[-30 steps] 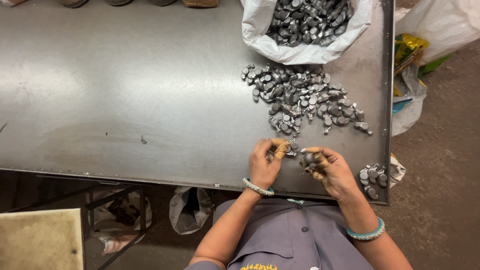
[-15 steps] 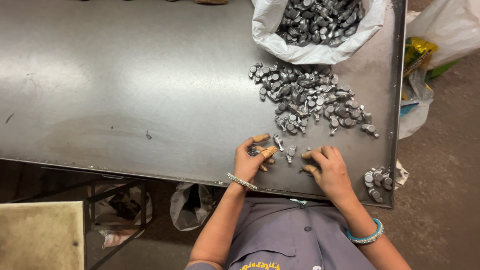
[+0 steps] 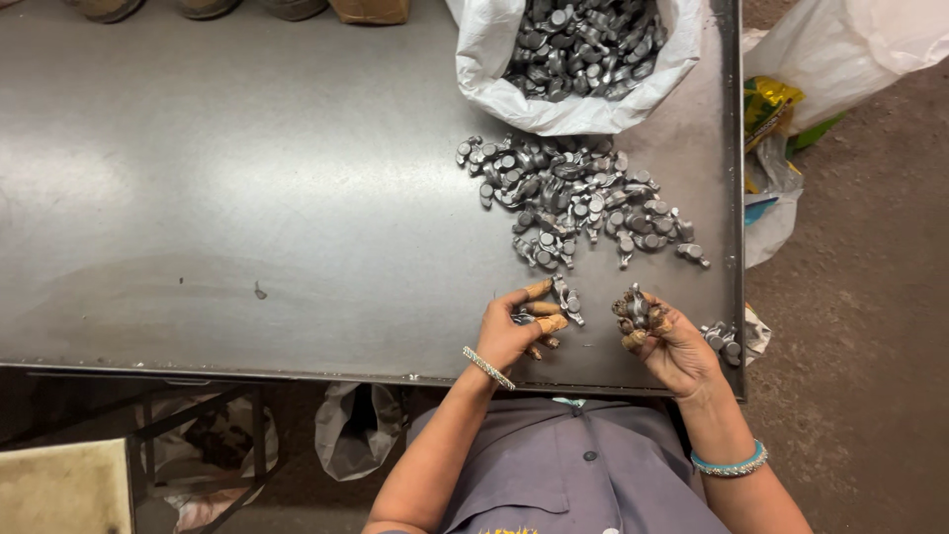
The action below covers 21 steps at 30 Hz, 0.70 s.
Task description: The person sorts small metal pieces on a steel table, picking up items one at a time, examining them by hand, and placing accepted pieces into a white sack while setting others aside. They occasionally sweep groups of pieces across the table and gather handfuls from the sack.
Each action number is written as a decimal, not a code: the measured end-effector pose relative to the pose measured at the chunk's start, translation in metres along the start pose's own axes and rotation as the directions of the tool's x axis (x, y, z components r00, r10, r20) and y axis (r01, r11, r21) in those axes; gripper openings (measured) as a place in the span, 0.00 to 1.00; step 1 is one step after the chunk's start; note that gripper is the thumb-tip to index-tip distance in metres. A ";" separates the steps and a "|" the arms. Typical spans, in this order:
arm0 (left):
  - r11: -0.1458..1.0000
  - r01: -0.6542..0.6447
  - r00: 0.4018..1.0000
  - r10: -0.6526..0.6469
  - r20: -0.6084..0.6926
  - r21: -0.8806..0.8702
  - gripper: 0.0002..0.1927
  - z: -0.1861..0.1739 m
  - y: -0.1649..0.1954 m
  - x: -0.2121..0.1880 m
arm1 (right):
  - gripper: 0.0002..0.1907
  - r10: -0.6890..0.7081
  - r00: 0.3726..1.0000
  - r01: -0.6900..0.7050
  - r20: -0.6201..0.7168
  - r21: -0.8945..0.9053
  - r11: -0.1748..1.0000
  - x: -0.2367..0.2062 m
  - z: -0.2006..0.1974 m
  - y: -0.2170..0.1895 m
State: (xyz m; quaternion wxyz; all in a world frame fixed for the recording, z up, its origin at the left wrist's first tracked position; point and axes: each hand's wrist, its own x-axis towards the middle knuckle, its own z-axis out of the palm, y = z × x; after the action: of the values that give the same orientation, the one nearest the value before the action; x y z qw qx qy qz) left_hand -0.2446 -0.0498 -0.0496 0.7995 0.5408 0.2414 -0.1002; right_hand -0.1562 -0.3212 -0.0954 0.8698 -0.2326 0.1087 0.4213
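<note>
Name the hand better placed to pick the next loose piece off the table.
Probably the left hand: its fingers rest beside loose metal pieces on the table, while the right hand already holds a piece.

A loose heap of small grey metal parts (image 3: 578,203), each with a round flat head on a short stem, lies spread on the tabletop (image 3: 247,198) just below a white bag. Several of these parts (image 3: 636,309) sit bunched in the right hand (image 3: 672,341), heads pointing various ways. A few more pieces (image 3: 566,300) lie on the tabletop just beside the fingers (image 3: 539,307) of the left hand (image 3: 514,331).
</note>
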 end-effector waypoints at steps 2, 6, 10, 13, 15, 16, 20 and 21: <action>0.998 -0.041 0.999 0.040 -0.027 -0.040 0.28 0.001 -0.009 0.000 | 0.20 -0.013 0.998 0.008 -0.068 -0.079 0.997 -0.001 0.005 0.001; 0.987 -0.038 0.999 0.032 -0.044 -0.154 0.21 0.003 -0.029 0.000 | 0.21 -0.071 0.983 0.004 -0.171 -0.365 0.931 0.000 0.027 0.007; 0.902 0.020 0.996 0.018 0.084 -0.432 0.24 0.009 -0.042 0.002 | 0.18 -0.186 0.981 0.146 0.049 -0.818 0.557 0.013 0.066 0.026; 0.907 0.088 0.995 -0.056 0.088 -0.413 0.21 0.005 -0.042 0.002 | 0.22 -0.411 0.866 0.136 0.286 -0.924 -0.357 0.019 0.097 0.031; 0.897 0.080 0.996 -0.054 0.072 -0.434 0.18 -0.001 -0.037 0.001 | 0.29 -0.366 0.882 0.135 0.296 -0.904 -0.407 0.023 0.114 0.033; 0.893 0.074 0.997 -0.052 0.063 -0.443 0.16 -0.006 -0.034 0.001 | 0.33 -0.343 0.890 0.136 0.301 -0.892 -0.430 0.025 0.120 0.035; 0.919 0.043 0.999 -0.039 0.019 -0.392 0.16 -0.019 -0.018 0.000 | 0.30 -0.305 0.877 0.189 0.370 -0.851 -0.490 0.020 0.122 0.040; 0.926 0.038 0.999 -0.034 0.016 -0.375 0.18 -0.021 -0.015 0.000 | 0.28 -0.313 0.886 0.169 0.341 -0.868 -0.467 0.017 0.118 0.041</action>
State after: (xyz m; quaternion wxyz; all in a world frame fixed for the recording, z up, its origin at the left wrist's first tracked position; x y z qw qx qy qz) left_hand -0.2563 -0.0367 -0.0681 0.8872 0.3731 0.2623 -0.0695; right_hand -0.1783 -0.2295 -0.0124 0.3499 -0.8800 -0.3077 0.0920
